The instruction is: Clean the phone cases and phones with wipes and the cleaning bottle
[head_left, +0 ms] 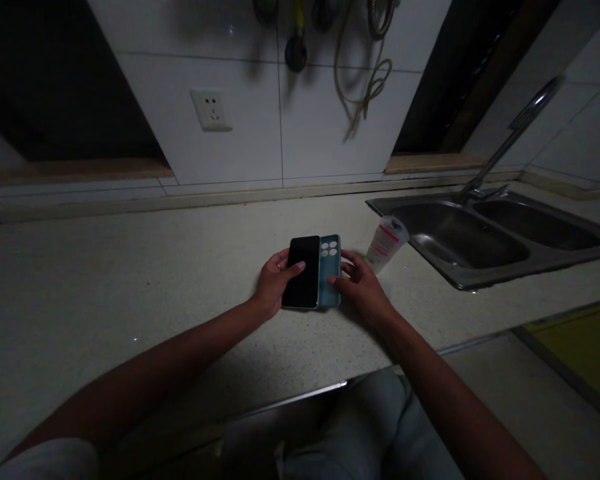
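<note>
My left hand (275,283) grips a smartphone (301,277) with a dark screen facing up, thumb on the glass and fingers behind its left edge. Just right of it, partly covered by the phone, is a teal phone case (331,267) with several round camera holes near its top. My right hand (360,287) pinches the case's right side, its thumb on the inner face and fingers at the edge. Phone and case overlap side by side over the pale countertop (205,267).
A clear plastic cup (387,241) with red print stands right of my right hand. Beyond it lies a double steel sink (465,267) with a tall faucet (515,133). On the tiled wall are a socket (211,111) and a hanging cord (365,100).
</note>
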